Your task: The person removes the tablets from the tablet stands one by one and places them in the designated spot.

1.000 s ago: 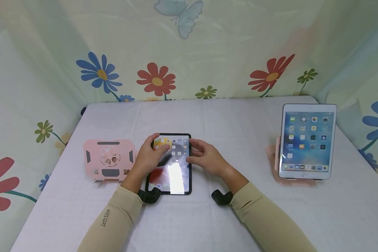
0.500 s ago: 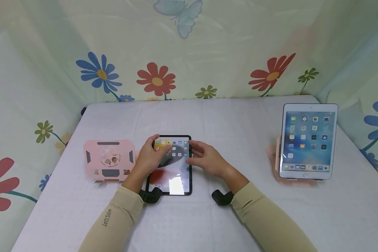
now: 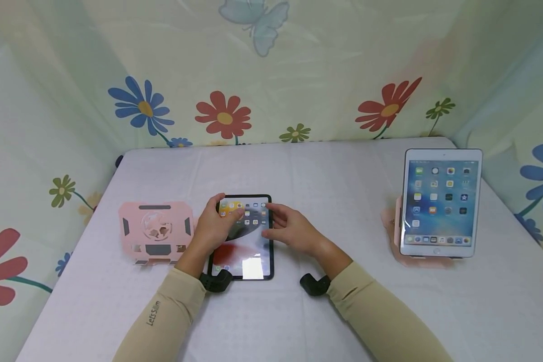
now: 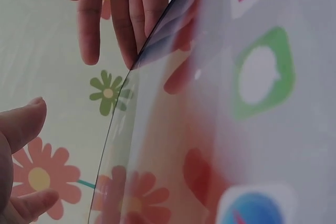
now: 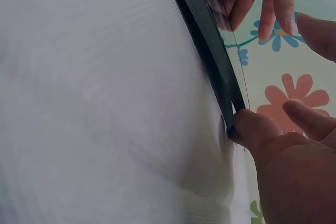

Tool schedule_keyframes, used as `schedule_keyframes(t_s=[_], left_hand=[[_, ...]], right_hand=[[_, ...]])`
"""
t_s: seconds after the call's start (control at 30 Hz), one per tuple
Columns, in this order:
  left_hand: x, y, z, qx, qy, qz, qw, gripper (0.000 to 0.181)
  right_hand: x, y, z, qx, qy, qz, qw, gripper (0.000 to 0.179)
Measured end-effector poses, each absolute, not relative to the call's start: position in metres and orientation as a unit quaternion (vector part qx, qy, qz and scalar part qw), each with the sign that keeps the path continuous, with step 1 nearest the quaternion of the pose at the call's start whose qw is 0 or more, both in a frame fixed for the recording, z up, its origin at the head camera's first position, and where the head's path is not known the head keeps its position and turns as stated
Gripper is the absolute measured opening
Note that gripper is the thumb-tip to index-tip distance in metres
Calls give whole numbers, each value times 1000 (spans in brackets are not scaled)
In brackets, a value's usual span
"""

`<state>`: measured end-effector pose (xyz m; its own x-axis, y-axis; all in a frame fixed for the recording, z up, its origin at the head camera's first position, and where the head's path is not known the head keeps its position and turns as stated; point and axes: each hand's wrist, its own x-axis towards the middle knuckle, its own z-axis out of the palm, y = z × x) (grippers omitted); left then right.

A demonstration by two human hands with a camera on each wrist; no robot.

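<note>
A tablet in a black case is at the middle of the table, its lit screen showing app icons. My left hand holds its upper left edge, thumb over the screen, other fingers partly hidden. My right hand is at the right edge, thumb and index finger apart along it. Up close in the right wrist view, a curled fingertip bears on the edge of the black case, where a slit shows. The left wrist view has the glossy screen between both hands.
A pink stand with dark pads is left of the tablet. At the right, a white tablet leans on another pink stand. White cloth covers the table; a flowered curtain hangs behind.
The bright reflection on the black-cased tablet's screen has shrunk, and its top edge sits slightly lower in the head view. My right hand has shifted a little left; both hands stay at its edges.
</note>
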<state>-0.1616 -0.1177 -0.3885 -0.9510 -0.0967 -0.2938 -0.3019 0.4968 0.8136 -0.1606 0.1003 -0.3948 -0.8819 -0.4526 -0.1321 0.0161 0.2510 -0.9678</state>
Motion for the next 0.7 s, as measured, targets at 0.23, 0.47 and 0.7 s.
schedule_keyframes(t_s=[0.23,0.47,0.7], left_hand=[[-161,-118,-390,-117,858,490,103,81],[-161,-117,-392,-119,862,485,93,76],[-159,-115,-391,-112,868,477,77,74]], right_hand=[[-161,100,-395,-137,769,-594,192,72],[-160,102,-395,-139,779,-582,188,72],[-160,106,-394,-145,791,-570,172,72]])
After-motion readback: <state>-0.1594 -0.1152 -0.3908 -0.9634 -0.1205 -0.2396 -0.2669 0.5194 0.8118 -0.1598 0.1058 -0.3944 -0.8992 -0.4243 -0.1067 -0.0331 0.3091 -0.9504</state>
